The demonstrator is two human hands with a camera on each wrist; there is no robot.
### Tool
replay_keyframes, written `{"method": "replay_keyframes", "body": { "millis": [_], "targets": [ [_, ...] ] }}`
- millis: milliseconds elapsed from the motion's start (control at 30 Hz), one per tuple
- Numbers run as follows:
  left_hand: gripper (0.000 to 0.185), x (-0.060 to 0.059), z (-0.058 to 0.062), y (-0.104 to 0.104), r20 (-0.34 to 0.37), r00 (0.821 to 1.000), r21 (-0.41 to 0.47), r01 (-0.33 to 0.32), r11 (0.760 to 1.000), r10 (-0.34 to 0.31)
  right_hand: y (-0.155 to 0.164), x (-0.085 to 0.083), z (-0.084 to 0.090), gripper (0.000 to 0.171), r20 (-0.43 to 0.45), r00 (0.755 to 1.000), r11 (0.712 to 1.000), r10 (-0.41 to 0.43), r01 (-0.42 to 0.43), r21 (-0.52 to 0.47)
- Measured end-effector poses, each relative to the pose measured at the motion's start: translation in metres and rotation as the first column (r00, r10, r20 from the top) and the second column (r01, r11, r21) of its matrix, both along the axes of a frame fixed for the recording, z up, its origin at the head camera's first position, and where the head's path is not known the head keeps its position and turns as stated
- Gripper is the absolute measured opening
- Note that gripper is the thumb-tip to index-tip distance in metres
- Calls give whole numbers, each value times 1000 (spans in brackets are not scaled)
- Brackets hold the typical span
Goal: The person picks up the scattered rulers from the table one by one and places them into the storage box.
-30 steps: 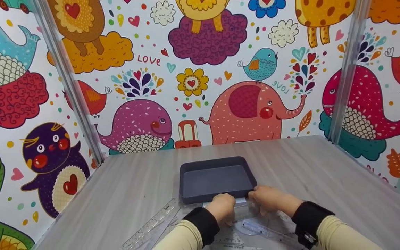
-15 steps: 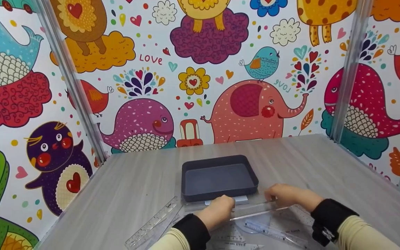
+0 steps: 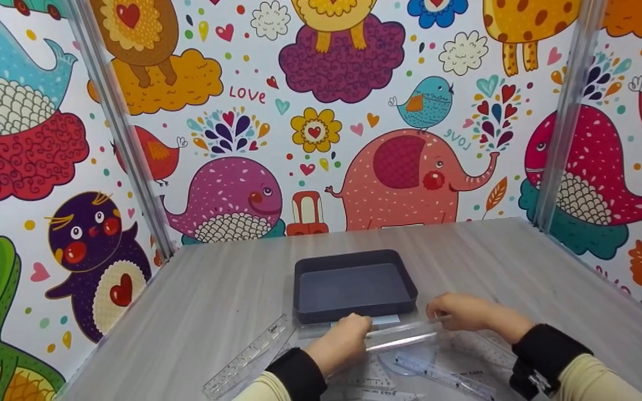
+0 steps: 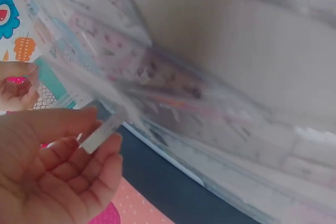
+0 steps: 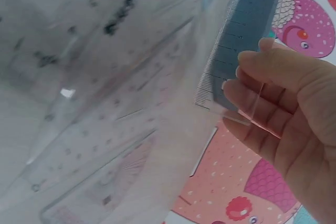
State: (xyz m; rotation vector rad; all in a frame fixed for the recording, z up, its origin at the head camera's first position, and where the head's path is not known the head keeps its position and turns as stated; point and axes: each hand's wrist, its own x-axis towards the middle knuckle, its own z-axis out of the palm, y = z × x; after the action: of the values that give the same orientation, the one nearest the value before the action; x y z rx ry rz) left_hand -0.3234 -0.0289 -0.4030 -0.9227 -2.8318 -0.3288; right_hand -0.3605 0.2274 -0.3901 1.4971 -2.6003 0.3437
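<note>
A clear ruler [image 3: 402,337] spans the gap between my two hands, just in front of the dark grey tray [image 3: 354,316]. My left hand [image 3: 343,342] pinches its left end; in the left wrist view that end looks like a small whitish strip [image 4: 100,137] between thumb and fingers. My right hand [image 3: 466,312] holds the other end, where the right wrist view shows fine black graduations. Below the hands lie several clear drawing tools: a set square [image 3: 374,376], a round-edged protractor [image 3: 407,365] and a bluish clear ruler [image 3: 446,379].
Another long clear ruler [image 3: 246,356] lies slanted on the wood-grain table [image 3: 215,295], left of my left forearm. Further clear tools [image 3: 491,348] sit partly under the right forearm. Patterned wall panels [image 3: 310,184] enclose the table's back and sides.
My right hand has moved right, away from the tray's corner, and the left hand slightly towards me. The ruler between them shows more fully now, its face catching light. The tray stays put.
</note>
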Motion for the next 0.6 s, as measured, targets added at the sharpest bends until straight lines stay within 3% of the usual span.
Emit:
{"method": "replay_keyframes", "body": {
  "millis": [100, 167, 300, 400, 500, 600],
  "targets": [
    [15, -2, -1, -3, -97, 995, -11, -25, 1000, 24, -4, 2, 5, 19, -11, 998, 998, -59, 59, 5],
    [14, -5, -2, -7, -202, 979, -16, -41, 999, 36, -8, 1, 6, 17, -34, 994, 994, -104, 105, 11],
    [10, -12, -1, -13, -365, 929, 4, -70, 998, 67, -16, -2, 6, 16, -138, 978, 988, -157, 155, -27],
    [8, -22, 3, -20, -458, 884, 35, -90, 995, 96, -24, -9, 5, 15, -216, 952, 974, -215, 193, -120],
    [8, -34, 8, -28, -538, 834, 87, -94, 992, 126, -35, -18, 3, 16, -269, 919, 943, -290, 225, -245],
    [8, -46, 9, -37, -576, 800, 129, -114, 985, 168, -49, -25, 1, 17, -284, 883, 902, -374, 275, -333]
  ]
}}
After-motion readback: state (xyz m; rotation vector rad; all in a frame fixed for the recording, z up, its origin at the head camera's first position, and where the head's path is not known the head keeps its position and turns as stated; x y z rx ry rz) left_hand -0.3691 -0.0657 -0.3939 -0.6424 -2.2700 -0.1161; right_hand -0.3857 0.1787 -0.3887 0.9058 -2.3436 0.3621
